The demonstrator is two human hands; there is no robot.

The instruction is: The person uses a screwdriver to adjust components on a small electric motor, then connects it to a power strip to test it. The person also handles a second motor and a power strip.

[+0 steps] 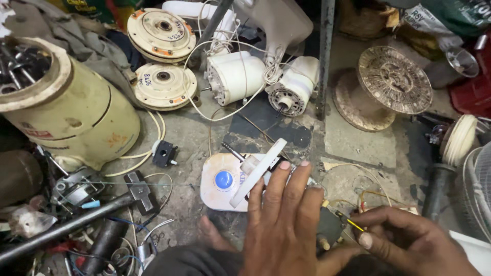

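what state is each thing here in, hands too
left hand: open, fingers spread, resting on the white fan part
right hand: pinching a thin yellow wire
white fan part: lying flat, shaft sticking out
two white motors: on their sides, cords tangled
cream drum: tipped over
hammer: lying untouched

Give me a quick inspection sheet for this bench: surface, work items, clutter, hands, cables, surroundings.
Surface: grey concrete floor, stained.
Work items: white fan housing with blue button, shaft up; thin yellow-tipped tool.
Clutter: cream drum, two round motor plates, two white motors, hammer, wire spool.
Hands: left hand spread over the housing; right hand pinches the tool.
Cables: white cord loops loosely; thin wires.
Surroundings: fan grille at right.
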